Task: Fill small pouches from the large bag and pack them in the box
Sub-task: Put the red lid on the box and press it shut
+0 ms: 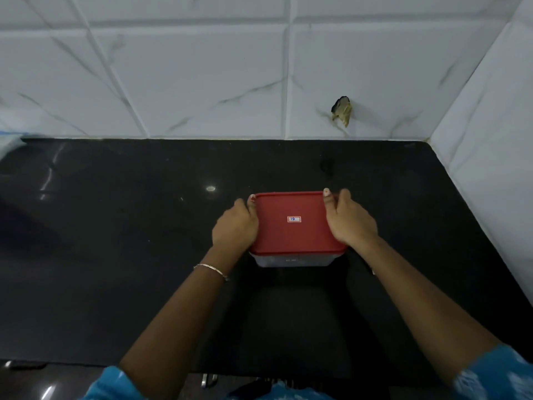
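A clear plastic box (292, 261) with a red lid (294, 235) stands on the black counter (115, 255), right of centre. The lid carries a small white sticker and covers the box, so its contents are hidden. My left hand (235, 226) grips the lid's left edge, thumb on the far left corner. My right hand (350, 220) grips the right edge, thumb on the far right corner. No pouches or large bag are in view.
White marble-look tiled walls rise behind the counter and along its right side. A dark chipped hole (341, 109) marks the back wall. A pale blue-white object (8, 140) shows at the far left edge. The counter's front edge runs just below my forearms.
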{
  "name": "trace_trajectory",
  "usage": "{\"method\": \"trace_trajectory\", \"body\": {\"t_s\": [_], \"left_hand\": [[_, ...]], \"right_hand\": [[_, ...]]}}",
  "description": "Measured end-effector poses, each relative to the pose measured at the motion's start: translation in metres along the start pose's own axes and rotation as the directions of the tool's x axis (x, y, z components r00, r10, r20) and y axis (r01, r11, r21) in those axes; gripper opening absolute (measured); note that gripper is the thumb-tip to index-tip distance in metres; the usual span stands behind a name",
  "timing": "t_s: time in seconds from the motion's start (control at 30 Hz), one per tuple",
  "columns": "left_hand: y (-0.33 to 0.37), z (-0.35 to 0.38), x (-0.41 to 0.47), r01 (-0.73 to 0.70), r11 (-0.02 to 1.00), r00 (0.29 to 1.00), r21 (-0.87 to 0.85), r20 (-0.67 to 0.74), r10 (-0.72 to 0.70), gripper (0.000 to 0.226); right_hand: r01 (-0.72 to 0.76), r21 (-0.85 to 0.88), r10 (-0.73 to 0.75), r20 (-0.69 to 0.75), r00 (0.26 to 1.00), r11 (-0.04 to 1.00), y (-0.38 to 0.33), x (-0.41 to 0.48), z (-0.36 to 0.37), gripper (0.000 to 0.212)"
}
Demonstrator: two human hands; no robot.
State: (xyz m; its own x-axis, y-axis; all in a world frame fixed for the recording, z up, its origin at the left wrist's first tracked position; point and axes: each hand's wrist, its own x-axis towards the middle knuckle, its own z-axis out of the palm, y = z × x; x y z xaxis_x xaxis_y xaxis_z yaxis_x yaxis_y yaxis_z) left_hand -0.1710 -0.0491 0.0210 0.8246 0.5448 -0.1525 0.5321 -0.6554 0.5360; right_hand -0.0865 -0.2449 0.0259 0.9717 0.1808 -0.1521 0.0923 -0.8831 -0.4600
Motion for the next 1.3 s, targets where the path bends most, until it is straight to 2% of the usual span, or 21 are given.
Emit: {"method": "trace_trajectory", "body": {"t_s": [0.13, 0.27, 0.47, 0.7, 0.8, 0.9, 1.0, 1.1, 1.2, 1.3], "left_hand": [[-0.001, 0.009, 0.008, -0.080, 0.997, 0.996, 0.006, -0.031, 0.080, 0.047], [-0.006, 0.012, 0.016, -0.133, 0.991, 0.991, 0.029, -0.018, 0.133, 0.042], [-0.001, 0.000, 0.042, -0.144, 0.988, 0.988, 0.057, -0.056, 0.147, 0.041], [0.002, -0.016, 0.091, -0.142, 0.987, 0.988, 0.071, -0.051, 0.146, 0.042], [-0.001, -0.021, 0.108, -0.127, 0.986, 0.989, 0.111, -0.056, 0.134, 0.036], [0.004, -0.027, 0.117, -0.077, 0.980, 0.991, 0.183, -0.092, 0.095, 0.041], [0.017, -0.027, 0.120, -0.149, 0.955, 0.985, 0.258, -0.044, 0.166, 0.040], [0.026, -0.019, 0.128, -0.249, 0.936, 0.967, 0.250, 0.007, 0.255, 0.039], [0.029, -0.014, 0.137, -0.278, 0.920, 0.959, 0.276, 0.023, 0.282, 0.041], [0.026, -0.012, 0.144, -0.290, 0.905, 0.955, 0.310, 0.034, 0.294, 0.041]], "right_hand": [[-0.031, 0.014, 0.031, -0.027, 0.999, 0.999, 0.001, 0.004, 0.006, 0.043], [0.004, 0.013, -0.003, -0.052, 0.999, 1.000, 0.003, 0.009, 0.007, 0.038], [0.026, 0.119, -0.020, -0.052, 0.998, 0.993, -0.009, 0.030, 0.008, 0.041], [0.029, 0.130, -0.026, -0.023, 0.999, 0.991, -0.039, 0.079, 0.008, 0.043], [0.038, 0.084, -0.037, -0.017, 0.999, 0.996, -0.050, 0.091, 0.009, 0.044], [0.055, 0.023, -0.055, 0.003, 0.998, 0.998, -0.053, 0.098, 0.015, 0.045], [0.098, -0.072, -0.096, 0.033, 0.995, 0.993, -0.052, 0.104, 0.015, 0.046], [0.127, -0.158, -0.117, 0.065, 0.991, 0.979, -0.054, 0.113, 0.009, 0.047], [0.166, -0.128, -0.153, 0.106, 0.983, 0.978, -0.059, 0.128, 0.009, 0.055], [0.223, -0.046, -0.219, 0.083, 0.972, 0.974, -0.063, 0.138, 0.017, 0.058]]}}
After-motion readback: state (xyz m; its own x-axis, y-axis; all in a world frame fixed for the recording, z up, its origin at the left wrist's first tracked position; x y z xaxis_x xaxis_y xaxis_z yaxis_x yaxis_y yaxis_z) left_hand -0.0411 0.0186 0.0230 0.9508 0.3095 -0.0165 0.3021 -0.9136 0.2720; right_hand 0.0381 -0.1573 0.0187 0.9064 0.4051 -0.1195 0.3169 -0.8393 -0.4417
